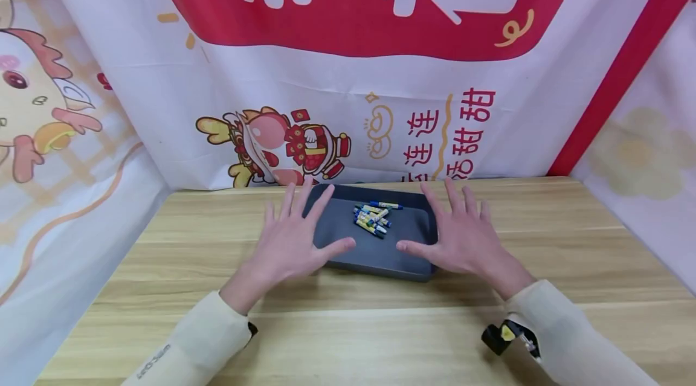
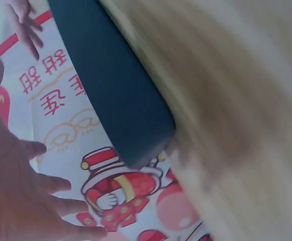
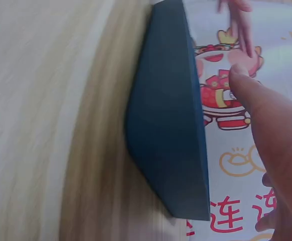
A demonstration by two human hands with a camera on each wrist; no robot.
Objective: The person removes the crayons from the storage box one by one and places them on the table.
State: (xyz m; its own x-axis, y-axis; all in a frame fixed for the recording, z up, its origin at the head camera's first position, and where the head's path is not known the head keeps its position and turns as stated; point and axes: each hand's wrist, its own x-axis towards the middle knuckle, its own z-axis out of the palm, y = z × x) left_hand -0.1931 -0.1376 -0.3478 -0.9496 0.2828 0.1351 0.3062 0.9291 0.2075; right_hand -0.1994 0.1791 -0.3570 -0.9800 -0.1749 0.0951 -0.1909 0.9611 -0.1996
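Observation:
A dark grey rectangular tray (image 1: pixel 375 258) sits on the wooden table in the head view, with several oil pastels (image 1: pixel 372 217) in a loose pile inside. They have pale yellow wrappers and mostly blue or green ends. My left hand (image 1: pixel 293 238) is held above the tray's left side, fingers spread and thumb pointing inward. Opposite it, my right hand (image 1: pixel 462 235) spreads its fingers over the right side. Both wrist views show the tray's outer wall (image 2: pixel 121 90) with a gap between it and the near hand (image 3: pixel 276 135). Neither hand holds anything.
The wooden tabletop (image 1: pixel 370 337) extends around the tray. Behind it hangs a white and red printed cloth (image 1: pixel 348 84), meeting the table's back edge. More printed cloth (image 1: pixel 81 162) covers the left side. A small black device (image 1: pixel 496 339) shows at the right cuff.

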